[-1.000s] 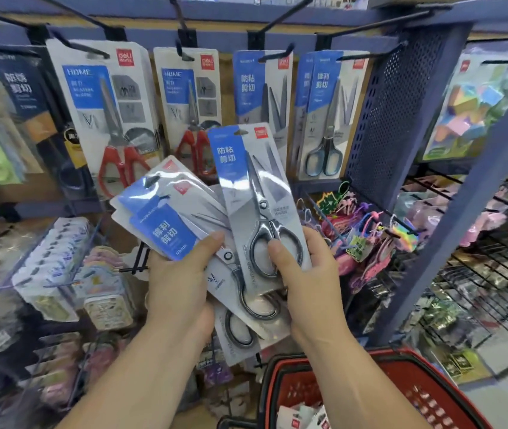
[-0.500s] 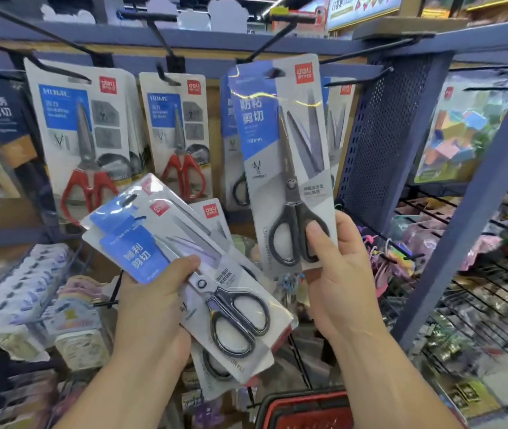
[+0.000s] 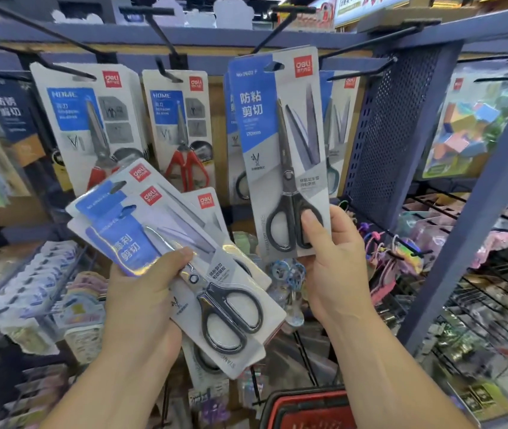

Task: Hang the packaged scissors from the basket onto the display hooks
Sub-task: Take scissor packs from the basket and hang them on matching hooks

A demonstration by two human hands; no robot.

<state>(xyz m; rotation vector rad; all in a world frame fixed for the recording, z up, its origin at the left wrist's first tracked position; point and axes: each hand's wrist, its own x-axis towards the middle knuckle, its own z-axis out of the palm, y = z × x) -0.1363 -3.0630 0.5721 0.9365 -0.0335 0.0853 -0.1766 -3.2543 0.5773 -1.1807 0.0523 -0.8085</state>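
Note:
My right hand (image 3: 333, 267) pinches the bottom of one packaged black-handled scissors (image 3: 280, 144), holding it upright with its hang hole level with the black display hooks (image 3: 277, 29). Behind this pack, more scissors packs of the same blue-and-white kind hang on a hook. My left hand (image 3: 144, 292) grips a fanned stack of several packaged scissors (image 3: 184, 261), tilted to the left, at chest height. The rim of the red basket (image 3: 302, 404) shows at the bottom edge, below my right forearm.
Red-handled scissors packs (image 3: 181, 131) hang on the hooks to the left. A blue perforated panel (image 3: 392, 134) and a slanted blue post (image 3: 475, 196) stand to the right, with wire shelves beyond. Small goods fill the lower racks.
My right hand has drawn one pack out of the stack and raised it up to hook height. The left hand with the stack has stayed about where it was.

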